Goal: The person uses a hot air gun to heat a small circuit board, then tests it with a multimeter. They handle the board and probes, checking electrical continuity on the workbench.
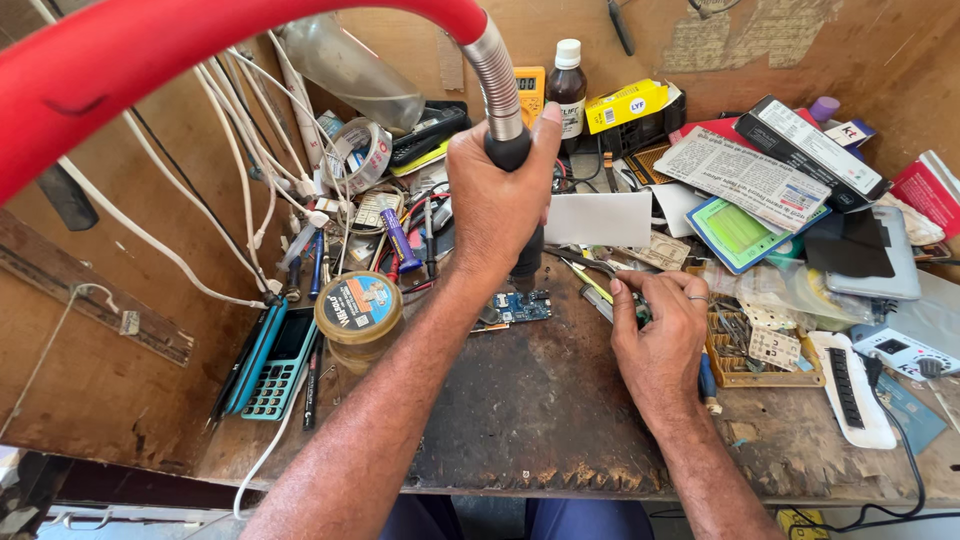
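Below left hand (497, 205) gripping hot-air wand (512, 150), blue circuit board (520, 306), right hand (660, 330) just beside

The counter (560, 420) is worn wood, rough and chipped along its near edge, under a dark, matt, scuffed mat. At twelve o'clock a hose (497, 85) of ribbed, shiny metal joins a glossy red plastic tube (200, 50), ending in a matt black handle gripped by the left hand (497, 205). The small circuit board (520, 306) looks blue and glossy. At nine o'clock stands a round tin (358, 318) with a glossy printed lid. At two o'clock lies matt printed paper (745, 178).
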